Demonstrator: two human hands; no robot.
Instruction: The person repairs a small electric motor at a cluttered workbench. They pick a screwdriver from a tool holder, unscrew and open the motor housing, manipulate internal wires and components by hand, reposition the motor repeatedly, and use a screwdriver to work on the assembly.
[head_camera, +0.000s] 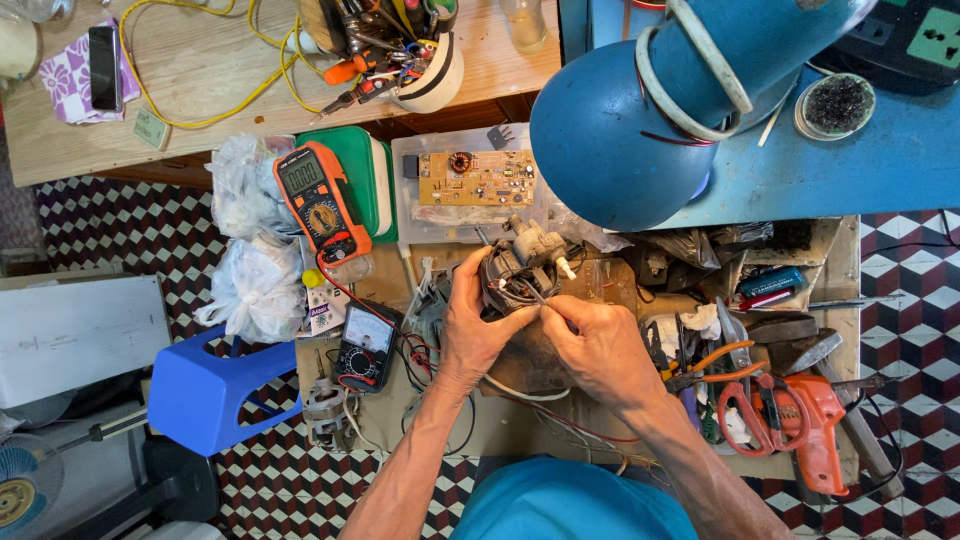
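My left hand (473, 322) grips a small electric motor (520, 268) with a dark winding and a grey housing, holding it above the cluttered low bench (500, 420). My right hand (600, 345) pinches a thin metal probe or wire end (533, 293) against the motor's winding. Thin wires hang from the motor under both hands. My blue-shirted lap shows at the bottom.
An orange multimeter (320, 200) and a black analogue meter (365, 350) lie left of the motor. A circuit board (477, 178) rests in a clear tray behind. A blue lamp shade (640, 110) hangs over the right. Scissors and an orange tool (800, 420) lie right; a blue stool (215, 390) stands left.
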